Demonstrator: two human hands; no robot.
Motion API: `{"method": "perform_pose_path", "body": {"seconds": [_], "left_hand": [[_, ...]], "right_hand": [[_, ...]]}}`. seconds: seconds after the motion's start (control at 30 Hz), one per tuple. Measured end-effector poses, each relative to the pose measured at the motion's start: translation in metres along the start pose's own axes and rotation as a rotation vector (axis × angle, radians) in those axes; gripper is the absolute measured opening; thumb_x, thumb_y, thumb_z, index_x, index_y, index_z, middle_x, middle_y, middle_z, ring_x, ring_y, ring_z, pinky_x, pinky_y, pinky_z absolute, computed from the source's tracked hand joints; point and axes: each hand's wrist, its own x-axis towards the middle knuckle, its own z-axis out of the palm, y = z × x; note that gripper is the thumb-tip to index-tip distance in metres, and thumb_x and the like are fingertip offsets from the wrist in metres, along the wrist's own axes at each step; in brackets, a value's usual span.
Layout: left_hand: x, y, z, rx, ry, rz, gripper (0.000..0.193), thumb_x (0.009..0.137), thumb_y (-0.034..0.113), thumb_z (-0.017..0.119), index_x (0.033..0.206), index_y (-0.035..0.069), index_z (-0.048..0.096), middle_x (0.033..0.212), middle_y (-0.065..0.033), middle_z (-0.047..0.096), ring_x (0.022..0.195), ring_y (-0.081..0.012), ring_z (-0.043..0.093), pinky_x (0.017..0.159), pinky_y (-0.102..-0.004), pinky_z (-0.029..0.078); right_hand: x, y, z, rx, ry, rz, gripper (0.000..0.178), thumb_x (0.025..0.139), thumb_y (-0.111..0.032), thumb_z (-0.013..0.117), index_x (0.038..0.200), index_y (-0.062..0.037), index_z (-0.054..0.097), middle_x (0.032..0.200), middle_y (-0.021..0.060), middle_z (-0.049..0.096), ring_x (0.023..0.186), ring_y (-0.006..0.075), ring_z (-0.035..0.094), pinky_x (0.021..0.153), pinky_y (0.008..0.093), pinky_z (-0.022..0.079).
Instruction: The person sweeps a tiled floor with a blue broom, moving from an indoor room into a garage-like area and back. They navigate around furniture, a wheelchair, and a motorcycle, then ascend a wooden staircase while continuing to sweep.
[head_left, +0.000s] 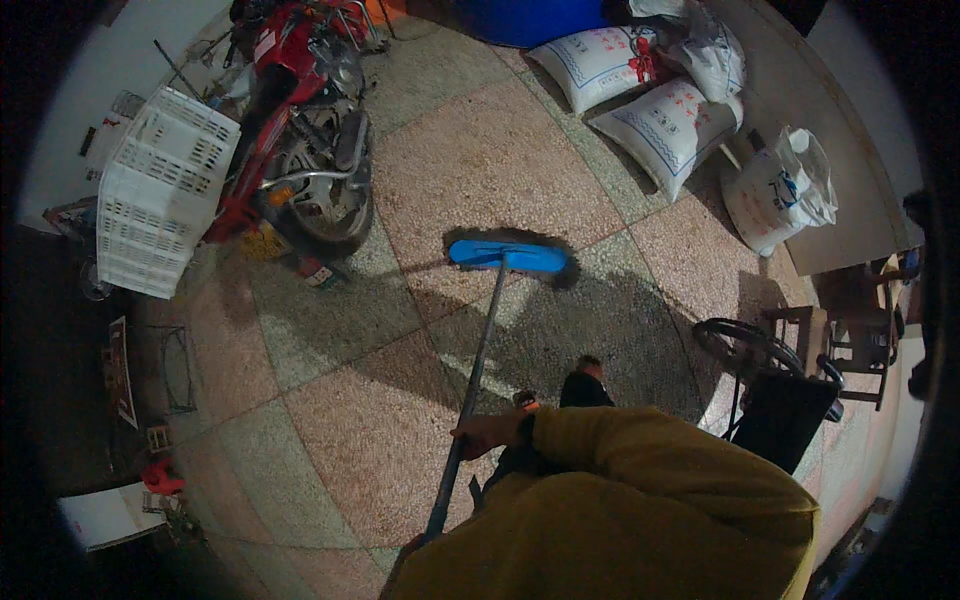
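Observation:
A push broom with a blue head (528, 257) and dark bristles rests on the speckled tile floor ahead of me. Its long dark handle (484, 352) slants back toward my body. My right hand (487, 435) is wrapped round the handle partway up, its arm in a mustard-brown sleeve. Close to the handle's upper end, at the lower edge, my left hand (412, 546) shows only as a small dark part against the handle. It appears closed there, with most of its fingers hidden by shadow and sleeve.
A red motorcycle (290, 110) and a white plastic crate (165, 190) stand at the left. Full white sacks (668, 130) lie at the far right, with an open white bag (785, 195) nearer. Wheeled black equipment (785, 415) and a wooden stool (800, 325) are at right.

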Motion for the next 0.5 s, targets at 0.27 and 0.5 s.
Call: {"method": "perform_pose_path", "body": {"seconds": [0.27, 0.5], "left_hand": [[0.059, 0.151, 0.044, 0.296, 0.101, 0.213, 0.037, 0.077, 0.039, 0.053, 0.091, 0.006, 0.052, 0.053, -0.0024, 0.045, 0.043, -0.0118, 0.042, 0.040, -0.0261, 0.034], [0.083, 0.368, 0.069, 0.140, -0.025, -0.071, 0.042, 0.077, 0.037, 0.055, 0.104, 0.005, 0.046, 0.048, -0.0016, 0.041, 0.035, -0.0113, 0.038, 0.031, -0.0266, 0.029]], "right_hand": [[-0.075, -0.155, -0.048, 0.025, 0.324, -0.023, 0.032, 0.083, -0.032, 0.043, 0.086, -0.0017, 0.052, 0.078, 0.0103, 0.055, 0.065, 0.0209, 0.056, 0.057, 0.0332, 0.048], [-0.144, -0.289, -0.135, 0.138, 0.478, -0.223, 0.033, 0.083, -0.030, 0.045, 0.088, 0.0021, 0.047, 0.085, 0.0145, 0.051, 0.067, 0.0270, 0.056, 0.053, 0.0387, 0.052]]}}
